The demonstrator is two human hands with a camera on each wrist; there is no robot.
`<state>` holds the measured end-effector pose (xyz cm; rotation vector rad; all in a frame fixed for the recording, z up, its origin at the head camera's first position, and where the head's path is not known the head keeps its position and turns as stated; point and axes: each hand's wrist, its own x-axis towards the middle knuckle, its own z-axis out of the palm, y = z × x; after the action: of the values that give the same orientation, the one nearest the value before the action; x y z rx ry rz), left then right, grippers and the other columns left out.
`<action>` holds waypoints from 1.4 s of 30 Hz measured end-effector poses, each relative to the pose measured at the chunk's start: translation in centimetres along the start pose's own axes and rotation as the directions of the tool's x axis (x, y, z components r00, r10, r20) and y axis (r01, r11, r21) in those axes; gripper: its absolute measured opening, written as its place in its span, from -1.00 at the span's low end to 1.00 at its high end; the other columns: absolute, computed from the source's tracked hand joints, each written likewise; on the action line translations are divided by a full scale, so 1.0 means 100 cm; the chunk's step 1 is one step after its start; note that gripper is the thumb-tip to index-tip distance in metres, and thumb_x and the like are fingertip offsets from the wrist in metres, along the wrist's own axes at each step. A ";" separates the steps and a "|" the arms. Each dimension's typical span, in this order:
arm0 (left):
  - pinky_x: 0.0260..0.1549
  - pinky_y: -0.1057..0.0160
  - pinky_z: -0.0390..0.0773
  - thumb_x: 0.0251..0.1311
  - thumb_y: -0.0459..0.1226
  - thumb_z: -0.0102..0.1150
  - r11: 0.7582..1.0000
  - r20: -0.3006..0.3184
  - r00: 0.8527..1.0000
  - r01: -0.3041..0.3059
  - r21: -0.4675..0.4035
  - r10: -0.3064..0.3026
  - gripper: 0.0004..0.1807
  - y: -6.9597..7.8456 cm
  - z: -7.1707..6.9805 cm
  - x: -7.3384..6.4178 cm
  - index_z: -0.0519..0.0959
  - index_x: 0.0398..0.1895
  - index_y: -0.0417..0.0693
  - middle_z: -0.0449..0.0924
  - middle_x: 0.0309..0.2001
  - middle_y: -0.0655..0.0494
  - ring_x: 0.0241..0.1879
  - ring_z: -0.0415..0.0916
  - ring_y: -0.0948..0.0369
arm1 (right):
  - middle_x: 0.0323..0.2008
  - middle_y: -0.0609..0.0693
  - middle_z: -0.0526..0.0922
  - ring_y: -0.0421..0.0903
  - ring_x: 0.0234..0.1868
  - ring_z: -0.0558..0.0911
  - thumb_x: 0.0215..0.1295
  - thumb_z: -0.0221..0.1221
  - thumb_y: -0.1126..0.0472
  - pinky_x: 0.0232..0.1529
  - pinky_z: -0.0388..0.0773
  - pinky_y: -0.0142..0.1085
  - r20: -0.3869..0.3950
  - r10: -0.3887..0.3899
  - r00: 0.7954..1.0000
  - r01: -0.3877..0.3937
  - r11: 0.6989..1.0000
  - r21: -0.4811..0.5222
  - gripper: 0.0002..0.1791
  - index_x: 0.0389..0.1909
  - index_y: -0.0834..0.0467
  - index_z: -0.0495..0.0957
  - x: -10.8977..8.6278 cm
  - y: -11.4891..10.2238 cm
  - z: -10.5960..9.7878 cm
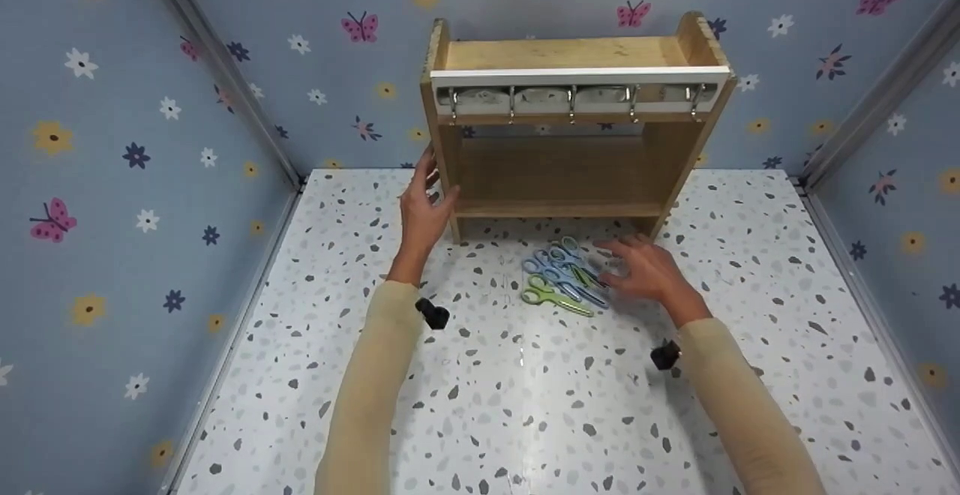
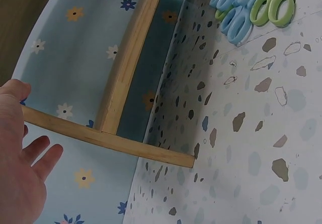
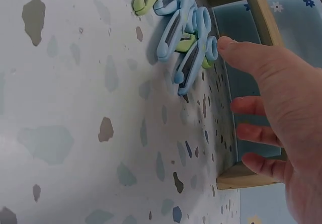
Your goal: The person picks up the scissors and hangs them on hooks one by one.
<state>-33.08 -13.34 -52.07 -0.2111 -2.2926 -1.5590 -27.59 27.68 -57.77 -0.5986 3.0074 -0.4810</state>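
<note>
A wooden rack (image 1: 562, 208) with a shelf and a row of metal hooks stands upright against the back wall. My left hand (image 1: 424, 214) holds its left side panel, thumb at the front edge and the other fingers along the outer face. In the left wrist view, that hand (image 2: 22, 158) straddles the panel (image 2: 151, 151). Several blue and green scissors lie in a pile before the rack, among them green scissors (image 1: 555, 298) in front. Beside the pile, my right hand (image 1: 645, 268) hovers with fingers apart, holding nothing; the right wrist view shows its thumb near blue scissors (image 3: 190, 65).
The white speckled tabletop (image 1: 517, 405) carries the rack and scissors. Flowered blue panels (image 1: 187, 217) enclose the table at the left, back and right, with metal strips at the corners. A black wrist mount (image 1: 433, 313) sits by the left sleeve.
</note>
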 end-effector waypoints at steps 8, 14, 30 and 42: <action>0.57 -0.22 0.59 0.60 -0.32 0.31 0.999 0.001 0.999 0.047 -0.016 -0.047 -0.14 0.002 0.005 0.001 0.15 0.84 0.03 0.38 0.71 -0.23 0.65 0.47 -0.21 | 0.47 0.24 0.66 0.36 0.48 0.60 0.43 0.47 -0.04 0.44 0.60 0.40 0.031 0.026 0.999 -0.026 1.000 0.003 -0.28 0.58 -0.06 0.57 0.004 -0.005 0.006; 0.53 -0.19 0.64 0.62 -0.32 0.29 0.998 -0.006 0.998 0.064 -0.021 -0.064 -0.15 0.003 0.007 0.001 0.15 0.84 0.07 0.39 0.70 -0.24 0.64 0.49 -0.22 | 0.40 0.23 0.71 0.32 0.39 0.66 0.42 0.47 -0.03 0.40 0.64 0.37 0.029 0.025 0.999 -0.026 1.000 0.014 -0.29 0.57 -0.07 0.59 0.008 -0.009 0.011; 0.37 -0.14 0.77 0.65 -0.37 0.20 0.998 -0.055 0.998 -0.006 0.061 0.010 -0.28 0.000 0.008 0.004 0.27 0.78 -0.07 0.55 0.58 -0.28 0.48 0.67 -0.20 | 0.15 0.21 0.82 0.24 0.15 0.77 0.46 0.48 -0.09 0.12 0.75 0.26 0.020 -0.009 1.000 0.008 1.000 0.016 -0.30 0.57 -0.06 0.59 0.011 -0.010 0.025; 0.26 -0.11 0.84 0.57 -0.41 0.27 0.994 -0.070 0.998 0.003 0.112 0.005 -0.23 -0.002 0.008 0.006 0.27 0.77 -0.07 0.61 0.52 -0.30 0.32 0.77 -0.21 | 0.12 0.25 0.79 0.26 0.12 0.74 0.50 0.44 -0.05 0.08 0.73 0.25 0.036 0.005 0.999 -0.007 0.999 0.033 -0.35 0.54 -0.01 0.61 0.012 -0.012 0.030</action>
<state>-33.89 -12.78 -52.30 -0.1265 -2.3165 -1.4096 -27.99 25.25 -60.26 -0.5894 2.9600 -0.5127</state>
